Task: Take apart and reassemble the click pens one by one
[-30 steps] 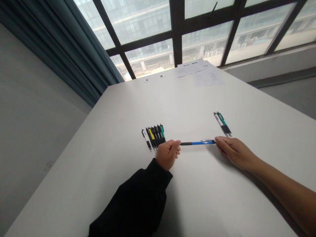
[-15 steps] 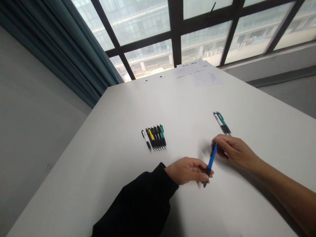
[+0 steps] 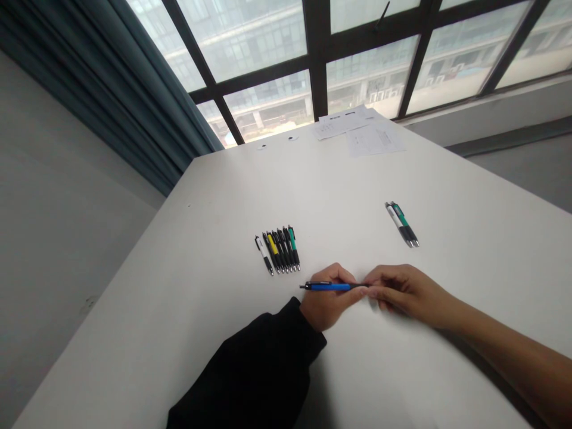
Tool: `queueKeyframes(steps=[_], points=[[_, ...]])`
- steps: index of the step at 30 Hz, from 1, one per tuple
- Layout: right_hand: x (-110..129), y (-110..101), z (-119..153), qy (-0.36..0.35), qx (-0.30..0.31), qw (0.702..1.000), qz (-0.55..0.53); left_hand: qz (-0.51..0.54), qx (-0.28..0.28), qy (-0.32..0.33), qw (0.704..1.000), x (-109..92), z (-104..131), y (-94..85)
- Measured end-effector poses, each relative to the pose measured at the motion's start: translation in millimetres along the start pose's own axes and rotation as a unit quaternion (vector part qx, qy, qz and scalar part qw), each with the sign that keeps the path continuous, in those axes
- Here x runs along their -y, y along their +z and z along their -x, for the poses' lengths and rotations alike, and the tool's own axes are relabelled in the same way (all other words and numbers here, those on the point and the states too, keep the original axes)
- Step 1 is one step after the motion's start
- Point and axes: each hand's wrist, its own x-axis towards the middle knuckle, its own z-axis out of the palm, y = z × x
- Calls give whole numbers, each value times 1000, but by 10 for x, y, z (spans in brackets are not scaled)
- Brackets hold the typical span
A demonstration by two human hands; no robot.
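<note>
A blue pen (image 3: 328,286) with a dark grip lies nearly level across my left hand (image 3: 333,301), its clicker end pointing left. My left thumb and fingers are closed on it near the grip. At the tip end, my right hand (image 3: 397,292) pinches the pen, and the fingertips of both hands meet there. The tip itself is hidden by the fingers. Left of my left hand lies a row of several pens, among them a white pen (image 3: 264,255), a yellow pen (image 3: 273,250) and a green pen (image 3: 294,247).
A white and black pen (image 3: 397,223) and another green pen (image 3: 405,224) lie side by side beyond my right hand. Papers (image 3: 348,126) rest at the far end of the white table (image 3: 223,196), by the window. A blue curtain (image 3: 147,77) hangs at the left.
The blue pen has swung from steeply slanted to nearly level, its clicker end now left. My right hand has moved from the clicker end to the tip end, against my left fingertips.
</note>
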Motion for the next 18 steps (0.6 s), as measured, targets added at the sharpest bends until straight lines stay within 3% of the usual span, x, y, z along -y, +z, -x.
queueKeyframes(steps=[4, 8, 12, 15, 18], points=[[-11, 8, -17, 8, 7, 1000, -3, -99, -7, 38, 994, -36, 29, 5], [37, 7, -4, 1, 20, 999, 28, -148, 52, 70, 985, -112, 39, -20], [103, 13, 6, -18, 37, 997, 71, -160, 93, 61, 981, -130, 45, -37], [114, 41, -6, -31, 33, 994, 97, -137, 88, 41, 986, -100, 47, -20], [66, 83, -24, -34, 6, 994, 102, -78, 44, 6, 996, -62, 43, 19]])
